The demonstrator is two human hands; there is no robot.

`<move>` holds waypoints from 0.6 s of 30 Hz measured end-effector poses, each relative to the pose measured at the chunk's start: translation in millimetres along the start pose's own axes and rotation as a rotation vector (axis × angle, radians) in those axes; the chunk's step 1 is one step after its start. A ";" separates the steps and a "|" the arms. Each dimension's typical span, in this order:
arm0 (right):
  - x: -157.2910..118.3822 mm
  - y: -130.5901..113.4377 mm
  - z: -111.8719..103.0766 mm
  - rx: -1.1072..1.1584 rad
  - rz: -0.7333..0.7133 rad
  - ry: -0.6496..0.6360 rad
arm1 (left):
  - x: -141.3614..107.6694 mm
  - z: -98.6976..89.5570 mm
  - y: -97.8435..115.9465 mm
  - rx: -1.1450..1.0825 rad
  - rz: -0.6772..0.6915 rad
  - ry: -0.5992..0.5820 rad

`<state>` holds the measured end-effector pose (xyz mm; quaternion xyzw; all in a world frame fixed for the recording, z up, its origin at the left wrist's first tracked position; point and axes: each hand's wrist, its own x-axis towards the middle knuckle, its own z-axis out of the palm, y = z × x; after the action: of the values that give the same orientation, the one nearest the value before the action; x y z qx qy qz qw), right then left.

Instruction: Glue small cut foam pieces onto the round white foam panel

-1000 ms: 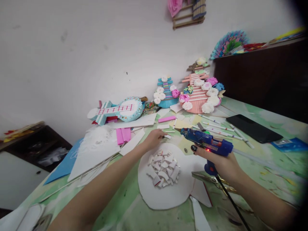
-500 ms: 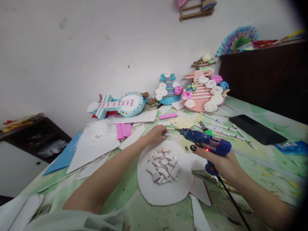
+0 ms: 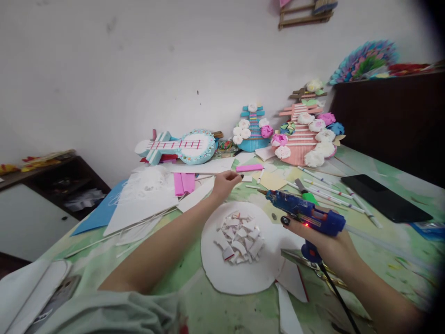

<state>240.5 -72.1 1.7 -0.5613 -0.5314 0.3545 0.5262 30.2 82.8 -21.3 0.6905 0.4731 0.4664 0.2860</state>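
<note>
Gripping the likely light, rigid glue gun behind its nozzle: your right hand; your left hand, grip indeterminable.

No readable lettering
From my end, the small label on the hot glue gun is too blurred to read.

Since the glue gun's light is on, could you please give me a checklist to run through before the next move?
1. Glue gun held in the right hand: ok.
2. Indicator light lit: ok, red.
3. Glue stick at the gun's rear: ok.
4. Left hand clear of the nozzle: ok, near but apart.
5. Something pinched in the left fingertips: cannot tell.
6. Cord clear of the scissors: not ok, crosses them in this view.
</note>
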 end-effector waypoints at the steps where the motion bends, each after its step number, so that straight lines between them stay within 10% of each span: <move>1: -0.9 -2.6 0.9 0.011 0.007 -0.022 | -9.6 -5.9 5.2 -0.069 -0.030 0.005; 8: -14.9 -10.1 12.1 0.035 0.006 -0.195 | -99.3 -35.5 39.0 -0.858 -0.385 -0.090; 18: -26.8 -11.8 20.7 -0.060 -0.224 -0.311 | -127.4 -34.4 42.8 -1.044 -0.483 -0.216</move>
<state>213.1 -95.0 4.8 -0.4525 -0.6756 0.3605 0.4569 0.3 -52.7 -19.3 0.3744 0.2928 0.4865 0.7331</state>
